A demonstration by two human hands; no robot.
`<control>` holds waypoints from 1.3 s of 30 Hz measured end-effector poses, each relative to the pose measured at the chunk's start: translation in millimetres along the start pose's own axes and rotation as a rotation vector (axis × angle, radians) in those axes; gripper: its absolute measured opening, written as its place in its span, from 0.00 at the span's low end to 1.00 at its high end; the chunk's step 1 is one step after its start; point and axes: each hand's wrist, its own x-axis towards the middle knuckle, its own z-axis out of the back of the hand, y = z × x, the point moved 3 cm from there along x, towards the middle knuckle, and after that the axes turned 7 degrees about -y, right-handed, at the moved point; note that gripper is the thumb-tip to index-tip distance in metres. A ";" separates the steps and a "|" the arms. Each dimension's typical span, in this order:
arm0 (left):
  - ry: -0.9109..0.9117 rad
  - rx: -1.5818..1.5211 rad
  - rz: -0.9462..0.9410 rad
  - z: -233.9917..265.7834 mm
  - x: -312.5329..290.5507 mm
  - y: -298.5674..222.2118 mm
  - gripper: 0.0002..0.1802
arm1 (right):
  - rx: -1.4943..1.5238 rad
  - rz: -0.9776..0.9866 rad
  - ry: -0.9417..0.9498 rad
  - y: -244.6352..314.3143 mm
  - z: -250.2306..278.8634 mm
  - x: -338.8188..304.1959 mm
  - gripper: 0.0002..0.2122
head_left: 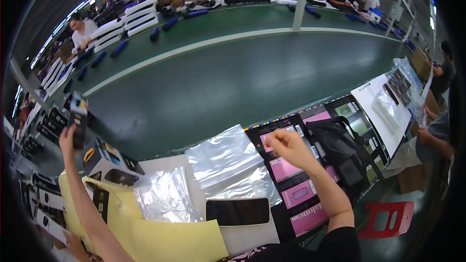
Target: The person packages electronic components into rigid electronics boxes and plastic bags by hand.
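Note:
At the far left my left hand (68,138) is closed round a slim black box (79,127), held upright. My right hand (291,148), fingers curled in with nothing visible in them, hovers over a large black printed sheet (264,136) with pink panels. Beside that sheet lie flat clear plastic bags (225,157) in a loose pile. Another stack of clear bags (167,194) lies further left, partly on yellow paper (179,237). A dark-screened phone (238,211) rests below the bags. Near my left forearm stands a printed box (114,162).
A green conveyor belt (218,82) runs across beyond the table. A black mesh bag (344,153) lies on the printed sheet. More black boxes (51,121) are stacked far left. A red stool (388,219) stands at lower right. Other people work across the belt and at right.

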 end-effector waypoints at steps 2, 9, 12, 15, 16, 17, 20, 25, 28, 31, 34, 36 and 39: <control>-0.045 0.073 -0.102 -0.2 -23.7 -75.7 0.39 | -0.220 0.083 0.006 1.7 -0.1 16.9 0.12; 0.181 0.014 -0.176 -120.5 -218.0 -275.4 0.33 | -0.483 0.496 0.023 -68.6 -36.8 92.7 0.10; 0.271 0.046 -0.311 -172.8 -284.2 -277.1 0.32 | -0.726 0.443 0.115 -63.3 -60.1 101.2 0.10; 0.336 0.108 -0.366 -240.0 -334.0 -238.5 0.35 | -0.664 0.546 0.078 -65.1 -64.6 99.0 0.07; 0.309 0.171 -0.372 -256.0 -344.8 -216.4 0.35 | -0.652 0.544 0.071 -61.8 -65.8 97.7 0.07; 0.301 0.267 -0.373 -267.7 -355.8 -202.1 0.36 | -0.636 0.631 0.026 -58.5 -66.3 91.5 0.07; 0.324 0.451 -0.361 -302.6 -378.3 -161.8 0.34 | -0.754 0.798 -0.012 -62.3 -54.0 72.8 0.05; 0.163 0.507 -0.432 -325.4 -383.2 -126.4 0.34 | -0.636 0.918 -0.132 -48.4 -59.7 63.6 0.04; 0.179 0.534 -0.512 -331.0 -393.0 -126.7 0.35 | -0.603 1.046 -0.214 -36.0 -54.4 56.1 0.05; 0.161 0.325 -0.811 -321.5 -406.0 -155.4 0.28 | -0.563 0.885 -0.187 -42.1 -48.9 55.9 0.04; 0.664 0.124 -0.896 -287.9 -432.2 -167.2 0.18 | -0.446 0.792 -0.154 -38.3 -54.3 57.4 0.04; 1.007 0.333 -0.785 -267.8 -453.8 -159.7 0.16 | -0.571 0.922 -0.156 -22.4 -59.4 52.9 0.03; 0.917 0.282 -0.769 -242.6 -465.0 -144.7 0.14 | -0.647 0.978 -0.074 -17.8 -64.6 49.4 0.03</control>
